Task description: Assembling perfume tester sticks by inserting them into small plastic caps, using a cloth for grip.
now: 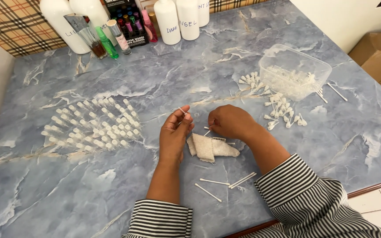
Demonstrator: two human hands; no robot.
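Left hand [176, 132] pinching a small vial [182, 111], right hand [228, 122] gripping a thin stick [207, 132]; misaligned insertion could bend it.

Single head-worn view: aimed steeply downward and forward, at arm's length, over the marbled blue tabletop [155, 83]; no second view was provided.

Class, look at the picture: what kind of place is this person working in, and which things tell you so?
Probably a small home perfume-filling workspace: rows of small clear vials stand on the marble-patterned table, white bottles and coloured sample bottles stand at the back, and a clear tub holds small white sprayer parts.
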